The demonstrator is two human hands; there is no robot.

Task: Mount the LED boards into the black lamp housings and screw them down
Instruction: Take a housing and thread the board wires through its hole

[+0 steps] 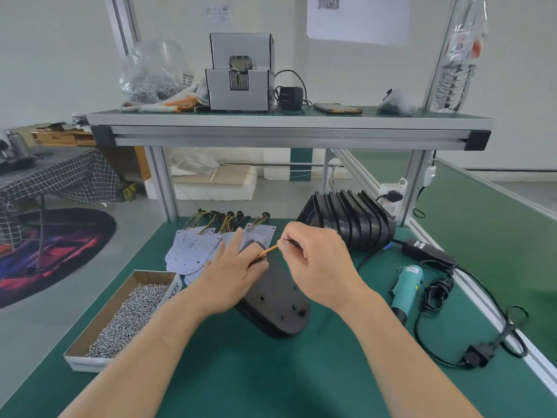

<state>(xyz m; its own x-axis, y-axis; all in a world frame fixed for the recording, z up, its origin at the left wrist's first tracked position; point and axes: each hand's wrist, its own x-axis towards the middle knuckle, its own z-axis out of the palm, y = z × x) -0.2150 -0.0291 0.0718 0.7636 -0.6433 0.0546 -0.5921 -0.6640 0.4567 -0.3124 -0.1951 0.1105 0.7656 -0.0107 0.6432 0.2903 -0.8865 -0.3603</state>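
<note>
A black lamp housing [277, 306] lies flat on the green mat in front of me. My left hand [233, 276] rests on its far end, fingers stretched toward the pile of white LED boards [196, 248]. Thin yellow and black wires [267, 251] run between my two hands. My right hand [316, 260] pinches those wires at their right end, just above the housing. Whether an LED board sits under my left hand is hidden. The boards' own wire tails [223, 220] fan out behind the pile.
A cardboard box of small screws [120, 318] stands at the left. A row of black housings [349, 218] leans at the back right. A teal electric screwdriver [407, 288] with its cable and power brick [428, 251] lies at the right. Above, a shelf [289, 128] carries a screw feeder [239, 73].
</note>
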